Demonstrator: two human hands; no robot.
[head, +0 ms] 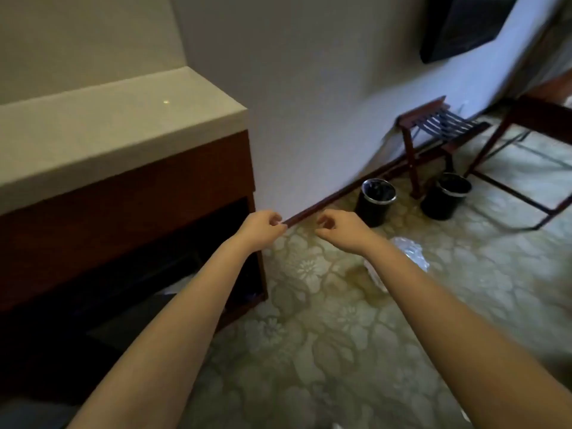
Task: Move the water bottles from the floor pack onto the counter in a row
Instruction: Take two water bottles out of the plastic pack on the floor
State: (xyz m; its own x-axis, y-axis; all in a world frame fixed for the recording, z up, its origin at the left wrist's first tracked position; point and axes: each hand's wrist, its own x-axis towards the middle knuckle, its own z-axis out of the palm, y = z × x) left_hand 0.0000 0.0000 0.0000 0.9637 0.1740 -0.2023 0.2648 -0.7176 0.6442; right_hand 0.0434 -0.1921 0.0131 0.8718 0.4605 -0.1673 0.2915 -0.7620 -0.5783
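Note:
Both my arms reach forward over the patterned carpet. My left hand [261, 226] hangs with loosely curled fingers and holds nothing, close to the corner of the counter cabinet. My right hand [335, 227] is beside it, also loosely curled and empty. A crinkled clear plastic pack [410, 252] lies on the floor, mostly hidden behind my right forearm; I cannot make out single bottles in it. The pale stone counter top [102, 125] sits at the left above dark wood, with no bottle in view on it.
Two black waste bins [374, 202] [445, 196] stand by the wall's baseboard. A wooden luggage rack [439, 125] is behind them and a dark table frame [526, 168] at the right. A dark screen [464, 23] hangs on the wall. The cabinet has a dark open shelf [154, 274].

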